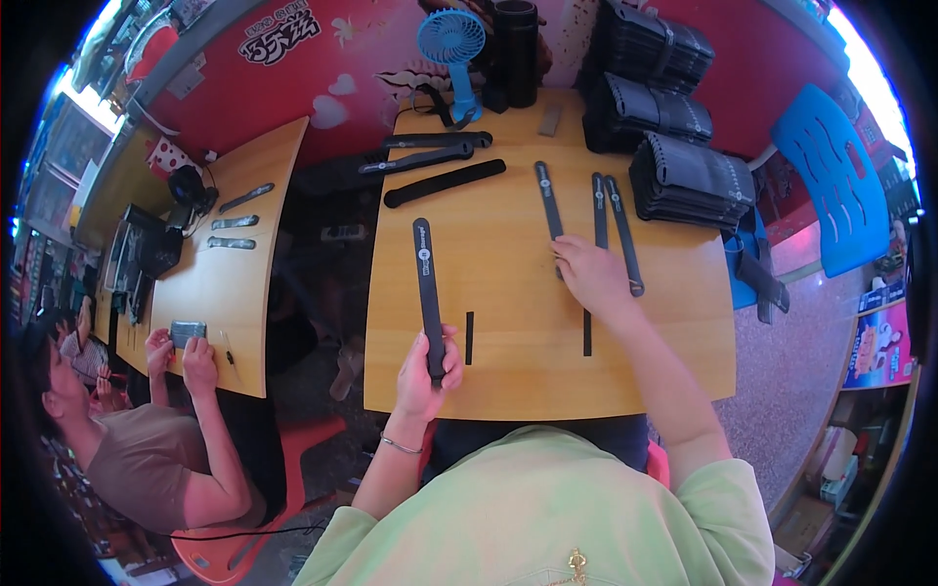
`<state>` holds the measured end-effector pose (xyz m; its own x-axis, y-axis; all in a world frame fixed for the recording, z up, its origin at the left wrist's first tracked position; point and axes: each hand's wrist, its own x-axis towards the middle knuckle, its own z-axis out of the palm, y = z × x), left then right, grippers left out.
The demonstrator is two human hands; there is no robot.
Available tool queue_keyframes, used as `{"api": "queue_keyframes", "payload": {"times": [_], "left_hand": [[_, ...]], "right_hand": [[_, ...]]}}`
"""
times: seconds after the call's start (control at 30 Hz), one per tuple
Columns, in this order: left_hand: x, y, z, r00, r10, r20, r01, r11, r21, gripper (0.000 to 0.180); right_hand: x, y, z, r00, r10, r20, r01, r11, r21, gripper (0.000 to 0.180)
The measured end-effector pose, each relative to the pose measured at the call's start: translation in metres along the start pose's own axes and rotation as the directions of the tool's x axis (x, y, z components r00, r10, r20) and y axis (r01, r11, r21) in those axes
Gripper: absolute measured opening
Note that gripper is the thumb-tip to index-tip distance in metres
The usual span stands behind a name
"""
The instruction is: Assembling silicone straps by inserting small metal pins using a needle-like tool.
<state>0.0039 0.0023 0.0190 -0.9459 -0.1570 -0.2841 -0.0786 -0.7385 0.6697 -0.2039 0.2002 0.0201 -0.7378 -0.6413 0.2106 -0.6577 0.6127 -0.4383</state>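
Observation:
My left hand [425, 376] is closed around the lower end of a long black strap [426, 269] with rounded ends and white print, held upright over the near part of the table. My right hand [594, 278] pinches a second black strap [548, 200] near its lower end; that strap lies along the tabletop. Just right of it lie two more printed straps [600, 210], [623, 234] side by side. Two short thin black strips [469, 338], [587, 333] lie near the front, one beside my left hand and one below my right.
Bundled black straps [692, 181] are stacked at the back right. More straps [445, 183] lie at the back left, near a blue fan [452, 49] and a black bottle [515, 54]. A blue chair [835, 176] stands right. At the left table [230, 303] sits another person [166, 449].

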Motion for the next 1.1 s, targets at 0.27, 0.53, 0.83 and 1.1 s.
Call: {"api": "queue_keyframes", "payload": {"times": [0.27,0.53,0.83,1.1], "left_hand": [[0.004,-0.002,-0.002,1.000,0.015,-0.013,-0.015,1.000,-0.013,0.037],[0.013,-0.007,-0.007,0.999,0.042,-0.017,-0.043,0.996,-0.082,0.035],[0.018,-0.005,-0.014,0.999,0.044,0.025,-0.036,0.964,-0.265,0.034],[0.017,-0.008,-0.022,0.998,0.013,0.059,0.008,0.944,-0.329,0.036]], "right_hand": [[-0.009,-0.003,-0.009,0.986,0.164,0.014,-0.164,0.986,-0.021,0.030],[-0.014,0.001,-0.010,0.969,0.245,0.034,-0.244,0.969,-0.025,0.030],[-0.034,-0.001,-0.036,0.957,0.196,-0.213,-0.128,0.946,0.297,0.026],[-0.085,0.018,-0.067,0.799,0.439,-0.411,-0.158,0.813,0.560,0.011]]}}
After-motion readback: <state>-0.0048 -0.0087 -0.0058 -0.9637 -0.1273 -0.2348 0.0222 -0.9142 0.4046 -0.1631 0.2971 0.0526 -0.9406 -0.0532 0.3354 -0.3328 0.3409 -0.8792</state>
